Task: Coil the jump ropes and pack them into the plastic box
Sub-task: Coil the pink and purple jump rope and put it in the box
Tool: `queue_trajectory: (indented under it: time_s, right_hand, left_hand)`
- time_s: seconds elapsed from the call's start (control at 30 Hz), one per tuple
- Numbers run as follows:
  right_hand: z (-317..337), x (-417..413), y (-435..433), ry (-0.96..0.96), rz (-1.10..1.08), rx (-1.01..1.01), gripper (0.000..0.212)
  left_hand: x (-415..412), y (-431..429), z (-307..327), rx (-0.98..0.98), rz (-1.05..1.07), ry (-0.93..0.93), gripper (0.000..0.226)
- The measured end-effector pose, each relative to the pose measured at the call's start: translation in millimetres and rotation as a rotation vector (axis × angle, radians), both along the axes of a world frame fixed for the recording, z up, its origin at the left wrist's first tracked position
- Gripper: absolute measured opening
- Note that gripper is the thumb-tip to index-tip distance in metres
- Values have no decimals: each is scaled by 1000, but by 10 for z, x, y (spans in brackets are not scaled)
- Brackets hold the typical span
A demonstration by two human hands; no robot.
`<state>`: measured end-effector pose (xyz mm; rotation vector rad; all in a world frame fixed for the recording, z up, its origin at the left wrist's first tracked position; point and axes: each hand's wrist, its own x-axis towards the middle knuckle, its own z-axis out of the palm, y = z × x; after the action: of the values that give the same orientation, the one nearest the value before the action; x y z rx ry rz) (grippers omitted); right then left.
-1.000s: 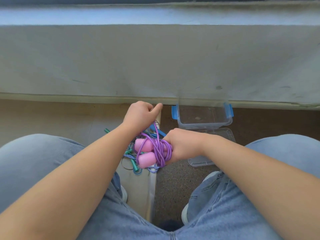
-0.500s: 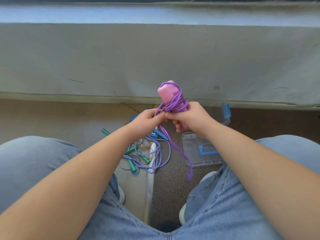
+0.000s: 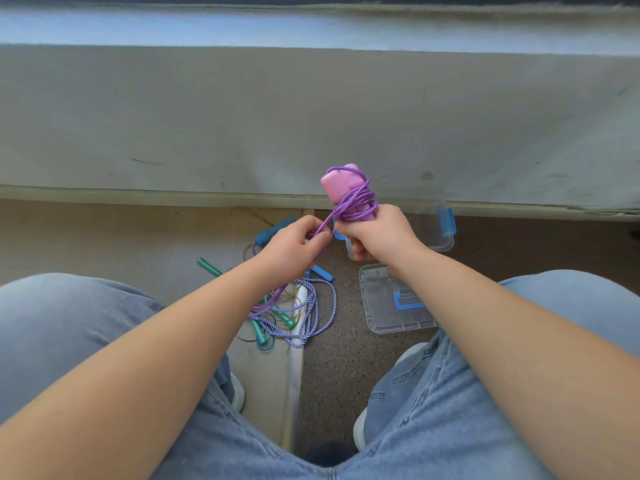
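Above the right grip (image 3: pixel 379 233) clasping the pink handles (image 3: pixel 337 183), purple rope (image 3: pixel 358 199) coils loosely; the left grip (image 3: pixel 294 252) pinches its tail (slack below), so loops may slip.

grey wall (image 3: pixel 311 116), tan & speckled floor (image 3: pixel 332 358)

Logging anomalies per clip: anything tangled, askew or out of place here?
The purple cord is only partly wound round the pink handles in the right hand; its loose tail runs through the left hand down into the tangled heap of other ropes, where it may snag.
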<state>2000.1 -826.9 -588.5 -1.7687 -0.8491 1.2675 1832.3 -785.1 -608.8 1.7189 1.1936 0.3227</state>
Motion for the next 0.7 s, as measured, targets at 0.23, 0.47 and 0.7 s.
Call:
queue_trajectory:
  time_s: [0.23,0.47,0.7]
  right_hand:
    - [111,-20,10,429,91,58,52]
    - [82,-57,-43,51,311,0,67]
    - [13,91,-26,-453,317,2,70]
  left_hand:
    - [15,-89,2,-127,-183,184,28]
    - [-72,-89,-86,-47,-149,298,16]
    - [-222,15,-125,79,-155,542,8]
